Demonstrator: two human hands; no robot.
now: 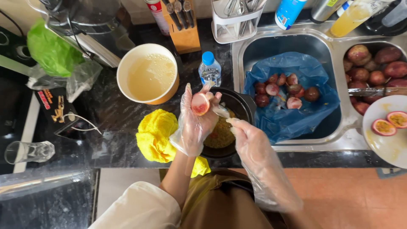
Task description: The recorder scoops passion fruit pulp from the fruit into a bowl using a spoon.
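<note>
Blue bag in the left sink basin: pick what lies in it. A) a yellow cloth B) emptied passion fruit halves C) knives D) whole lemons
B: the blue bag lining the left basin holds scooped-out passion fruit halves, with their pale insides and dark red skins showing.

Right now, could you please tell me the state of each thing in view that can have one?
Left hand: gloved, holding a scooped-out passion fruit half.
Right hand: gloved, holding a spoon.
Black bowl: holds pulp.
Orange round tub: filled with pale juice.
Small clear water bottle: capped, upright.
Blue plastic bag: open, holding empty shells.
Drinking glass: on its side.
</note>
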